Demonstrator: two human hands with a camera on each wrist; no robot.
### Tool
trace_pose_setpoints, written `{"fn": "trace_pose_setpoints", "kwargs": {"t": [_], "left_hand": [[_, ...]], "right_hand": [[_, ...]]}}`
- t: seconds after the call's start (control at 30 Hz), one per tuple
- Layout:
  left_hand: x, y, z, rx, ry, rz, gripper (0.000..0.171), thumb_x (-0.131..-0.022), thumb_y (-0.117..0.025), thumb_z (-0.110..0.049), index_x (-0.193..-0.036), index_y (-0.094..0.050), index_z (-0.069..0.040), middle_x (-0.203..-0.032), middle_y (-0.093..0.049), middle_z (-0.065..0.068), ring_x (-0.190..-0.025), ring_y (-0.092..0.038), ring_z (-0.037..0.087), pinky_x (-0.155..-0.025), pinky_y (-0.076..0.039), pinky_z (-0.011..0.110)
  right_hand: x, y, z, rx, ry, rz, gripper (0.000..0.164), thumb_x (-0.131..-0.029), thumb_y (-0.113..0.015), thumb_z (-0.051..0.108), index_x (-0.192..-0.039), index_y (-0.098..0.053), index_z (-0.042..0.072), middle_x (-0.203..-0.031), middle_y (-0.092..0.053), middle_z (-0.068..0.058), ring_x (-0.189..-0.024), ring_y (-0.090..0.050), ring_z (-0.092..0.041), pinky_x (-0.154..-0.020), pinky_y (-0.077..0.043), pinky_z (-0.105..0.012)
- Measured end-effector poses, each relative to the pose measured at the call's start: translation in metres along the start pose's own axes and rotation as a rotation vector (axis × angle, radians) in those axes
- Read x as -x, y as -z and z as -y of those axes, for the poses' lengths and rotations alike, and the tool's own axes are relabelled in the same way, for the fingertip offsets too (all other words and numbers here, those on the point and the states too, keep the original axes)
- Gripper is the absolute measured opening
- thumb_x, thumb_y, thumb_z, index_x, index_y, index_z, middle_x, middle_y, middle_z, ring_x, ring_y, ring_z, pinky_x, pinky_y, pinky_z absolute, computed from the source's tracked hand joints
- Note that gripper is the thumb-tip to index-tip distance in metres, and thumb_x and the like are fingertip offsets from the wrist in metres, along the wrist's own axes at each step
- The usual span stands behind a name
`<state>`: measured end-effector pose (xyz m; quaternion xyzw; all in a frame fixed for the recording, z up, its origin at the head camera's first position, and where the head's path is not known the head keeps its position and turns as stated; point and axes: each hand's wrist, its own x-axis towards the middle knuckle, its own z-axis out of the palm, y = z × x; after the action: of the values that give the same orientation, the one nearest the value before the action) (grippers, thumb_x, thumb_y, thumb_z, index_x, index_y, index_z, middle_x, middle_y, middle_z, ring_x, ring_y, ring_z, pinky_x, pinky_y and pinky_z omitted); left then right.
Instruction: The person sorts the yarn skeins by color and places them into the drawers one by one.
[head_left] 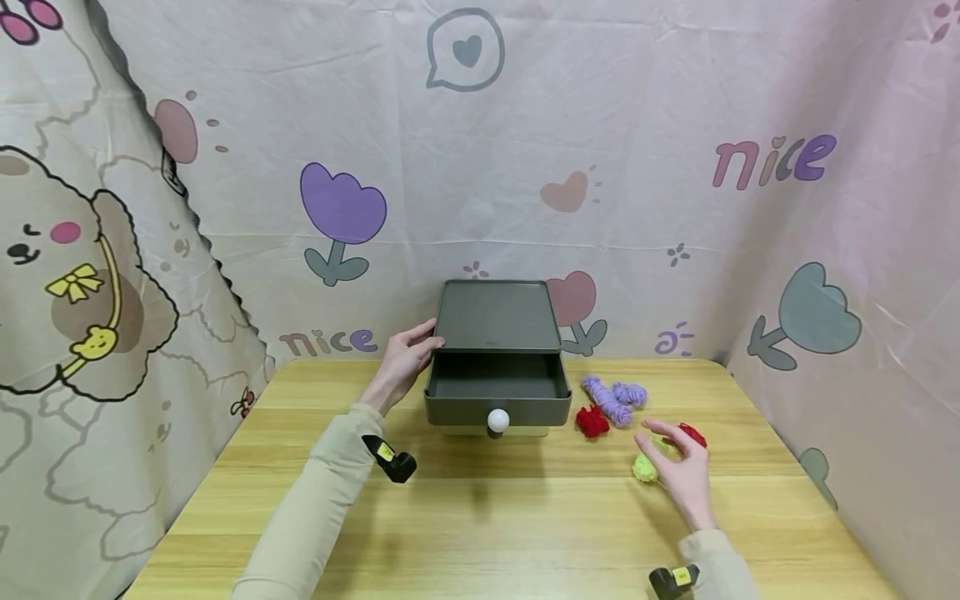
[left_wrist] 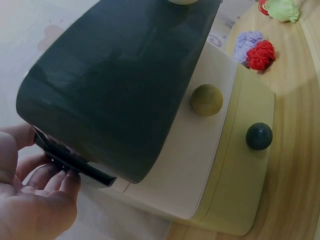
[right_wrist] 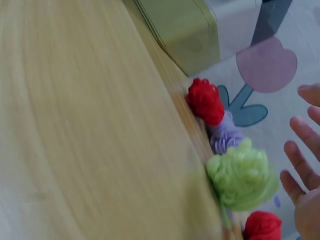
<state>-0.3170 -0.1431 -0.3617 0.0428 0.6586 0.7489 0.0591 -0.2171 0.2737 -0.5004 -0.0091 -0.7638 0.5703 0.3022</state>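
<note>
A small drawer cabinet [head_left: 498, 312] stands at the back of the table, its dark top drawer [head_left: 461, 410] pulled out and showing no contents. My left hand [head_left: 401, 367] holds the cabinet's upper left edge, thumb on top and fingers curled beneath the dark rim in the left wrist view. Over a yellow-green yarn bundle [right_wrist: 242, 177] to the right hovers my right hand [head_left: 684, 473], thumb and fingers spread apart with nothing gripped. A red yarn bundle [head_left: 692, 433] lies partly hidden behind that hand.
Between cabinet and right hand lie purple yarn skeins [head_left: 609, 402] and another red bundle [head_left: 592, 422]. Below the dark drawer are a white drawer [left_wrist: 175, 160] and a yellow one [left_wrist: 240, 185], both closed, with round knobs. A printed cloth [head_left: 480, 167] hangs behind the wooden table [head_left: 480, 533].
</note>
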Motion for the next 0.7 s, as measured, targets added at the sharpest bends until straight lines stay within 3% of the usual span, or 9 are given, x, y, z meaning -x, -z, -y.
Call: {"fn": "trace_pose_setpoints", "kwargs": {"t": [0.2, 0.43, 0.57, 0.7], "left_hand": [[0.0, 0.0, 0.0, 0.014, -0.006, -0.002, 0.059, -0.101, -0.054, -0.003, -0.156, -0.035, -0.009, -0.167, -0.026, 0.009, -0.128, -0.048, 0.007, -0.088, -0.047, 0.006], [0.002, 0.001, 0.0, 0.019, -0.013, 0.006, 0.058, -0.102, -0.054, -0.003, -0.156, -0.035, -0.009, -0.166, -0.029, 0.01, -0.099, -0.055, -0.008, -0.08, -0.047, 0.007], [0.002, 0.001, 0.0, 0.03, -0.016, 0.008, 0.058, -0.101, -0.054, -0.002, -0.156, -0.035, -0.008, -0.165, -0.031, 0.01, -0.085, -0.054, -0.007, -0.072, -0.044, 0.009], [0.001, 0.0, 0.0, 0.033, -0.012, 0.002, 0.058, -0.101, -0.055, -0.002, -0.156, -0.036, -0.008, -0.166, -0.028, 0.009, -0.092, -0.054, -0.007, -0.076, -0.046, 0.008]], "right_hand": [[0.003, 0.011, -0.008, 0.143, -0.073, 0.087, 0.043, -0.083, -0.082, 0.011, -0.124, -0.07, 0.004, -0.118, -0.069, 0.012, -0.108, -0.05, 0.013, -0.097, -0.04, -0.014], [0.006, 0.019, -0.015, 0.181, -0.083, 0.233, 0.06, -0.086, -0.08, 0.016, -0.14, -0.056, 0.005, -0.141, -0.054, -0.015, -0.116, -0.043, 0.011, -0.096, -0.035, -0.005], [0.006, 0.02, -0.018, 0.181, -0.085, 0.285, 0.068, -0.085, -0.081, 0.012, -0.144, -0.05, 0.002, -0.141, -0.051, -0.018, -0.102, -0.052, 0.009, -0.086, -0.043, -0.005], [0.005, 0.021, -0.022, 0.216, -0.099, 0.322, 0.074, -0.083, -0.082, 0.011, -0.147, -0.045, 0.0, -0.141, -0.05, -0.024, -0.091, -0.055, 0.006, -0.079, -0.047, -0.01]]}}
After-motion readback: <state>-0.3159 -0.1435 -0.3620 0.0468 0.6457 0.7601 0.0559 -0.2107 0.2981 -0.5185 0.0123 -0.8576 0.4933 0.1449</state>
